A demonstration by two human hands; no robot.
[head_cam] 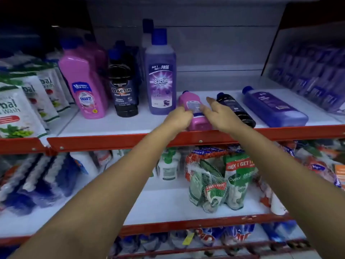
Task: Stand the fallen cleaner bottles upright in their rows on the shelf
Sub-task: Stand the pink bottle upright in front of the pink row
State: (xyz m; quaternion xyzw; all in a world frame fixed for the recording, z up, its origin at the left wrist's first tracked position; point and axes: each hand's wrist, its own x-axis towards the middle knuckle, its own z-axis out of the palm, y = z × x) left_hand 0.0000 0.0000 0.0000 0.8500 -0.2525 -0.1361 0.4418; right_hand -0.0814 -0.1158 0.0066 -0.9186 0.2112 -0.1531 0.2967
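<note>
Three cleaner bottles lie on their sides on the white shelf (119, 126): a pink one (192, 106), a black one (233, 107) and a purple one (274, 107), caps pointing to the back. My left hand (178, 118) is curled against the left side of the fallen pink bottle. My right hand (217, 114) hovers over its right side with fingers spread, partly covering the black bottle. Upright rows stand to the left: pink bottles (85, 85), black bottles (124, 90) and purple bottles (160, 75).
White and green pouches (28, 101) fill the shelf's left end. Purple packs (309, 71) lean at the right. The red shelf lip (112, 142) runs along the front. Below it stand netted green refill packs (220, 180) and other goods.
</note>
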